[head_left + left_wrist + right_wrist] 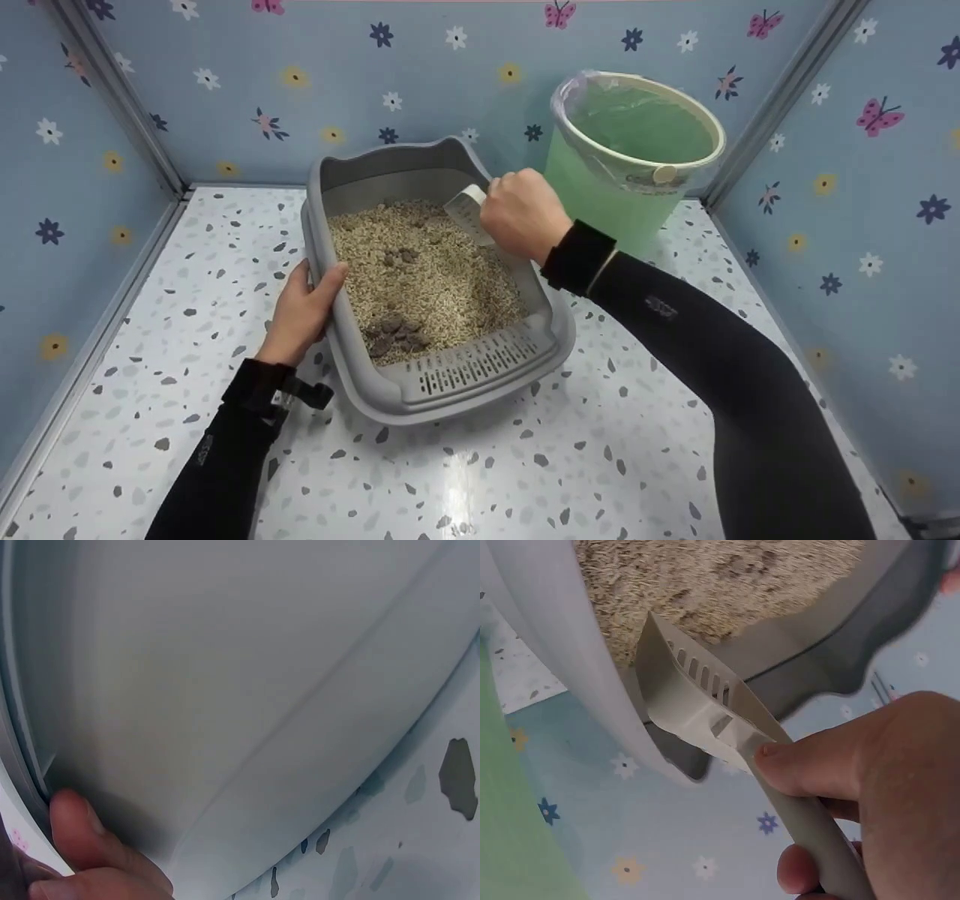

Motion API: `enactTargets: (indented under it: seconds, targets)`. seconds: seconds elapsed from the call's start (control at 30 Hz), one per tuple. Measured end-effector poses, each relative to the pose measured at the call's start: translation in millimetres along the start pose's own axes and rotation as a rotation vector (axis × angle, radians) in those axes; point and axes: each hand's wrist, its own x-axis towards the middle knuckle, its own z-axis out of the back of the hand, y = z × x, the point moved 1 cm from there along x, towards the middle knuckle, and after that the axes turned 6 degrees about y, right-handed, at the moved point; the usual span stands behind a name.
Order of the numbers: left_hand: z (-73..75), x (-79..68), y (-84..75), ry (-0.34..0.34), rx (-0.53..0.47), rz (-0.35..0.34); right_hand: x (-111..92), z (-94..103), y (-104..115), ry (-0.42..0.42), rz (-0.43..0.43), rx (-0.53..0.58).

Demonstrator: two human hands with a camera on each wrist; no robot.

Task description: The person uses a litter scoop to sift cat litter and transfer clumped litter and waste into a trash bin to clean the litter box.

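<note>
A grey litter box [362, 377] holds tan pellet litter [442, 292], with dark clumps [395, 335] near its front and a smaller group around the middle. My left hand [304, 311] grips the box's left side, thumb over the rim and fingers beneath it. In the left wrist view, fingertips [79, 829] press against the smooth outer wall. My right hand [525, 214] holds a slotted litter scoop [469, 210] by its handle over the right side of the box. The right wrist view shows the scoop [697, 694] tilted, its front edge close to the litter.
A pale green bin [600, 191] with a clear plastic liner stands behind the box at the right. Blue panels [247, 157] with flowers and butterflies enclose the back and both sides. The white floor [480, 465] is speckled with grey chips.
</note>
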Motion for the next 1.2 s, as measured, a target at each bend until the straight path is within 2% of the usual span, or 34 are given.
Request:
enactTargets:
  seconds: [0.23, 0.63, 0.87, 1.07, 1.2]
  targets:
    - [-0.3, -0.7, 1.7, -0.003, -0.009, -0.003, 23, -16.5, 15, 0.047, -0.015, -0.07]
    - [1.4, 0.2, 3.7, -0.014, -0.009, 0.01, 64, -19.9, 18, 0.311, -0.053, -0.111]
    - [0.1, -1.1, 0.7, -0.002, -0.005, 0.006, 85, -16.4, 16, 0.386, -0.057, -0.137]
    - [0.1, -2.5, -0.3, -0.008, 0.035, 0.009, 98, -15.6, 10, 0.425, -0.045, -0.077]
    - [0.9, -3.3, -0.9, -0.015, 0.045, 0.027, 104, -19.6, 4, 0.446, -0.051, 0.004]
